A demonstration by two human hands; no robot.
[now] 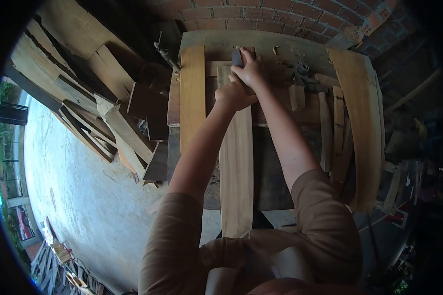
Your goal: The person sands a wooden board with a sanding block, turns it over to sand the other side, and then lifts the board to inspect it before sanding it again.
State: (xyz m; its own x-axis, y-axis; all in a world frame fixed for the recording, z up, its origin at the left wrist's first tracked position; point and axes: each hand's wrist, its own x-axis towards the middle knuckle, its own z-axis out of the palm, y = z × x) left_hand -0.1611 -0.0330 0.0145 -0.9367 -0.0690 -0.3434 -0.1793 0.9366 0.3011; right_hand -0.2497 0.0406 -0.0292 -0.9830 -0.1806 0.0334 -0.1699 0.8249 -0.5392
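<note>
A long pale wooden board (237, 162) runs from near my body to the far side of the workbench. Toward its far end, my right hand (251, 72) is closed around a dark block-shaped tool (237, 58), whose exact kind I cannot make out. Just nearer to me, my left hand (234, 94) sits closed low over the same board, its thumb toward the right hand. The left fingers are mostly hidden, and so is whatever they grip. Left of the hands lies a yellowish plank (192, 93).
The workbench (261, 40) stands against a brick wall (266, 14). A wide curved plank (359, 128) and narrow wood strips (338, 120) lie at its right. Small wood blocks (297, 97) sit nearer the hands. Boards (118, 125) lean in a pile left of the bench, above a concrete floor (79, 187).
</note>
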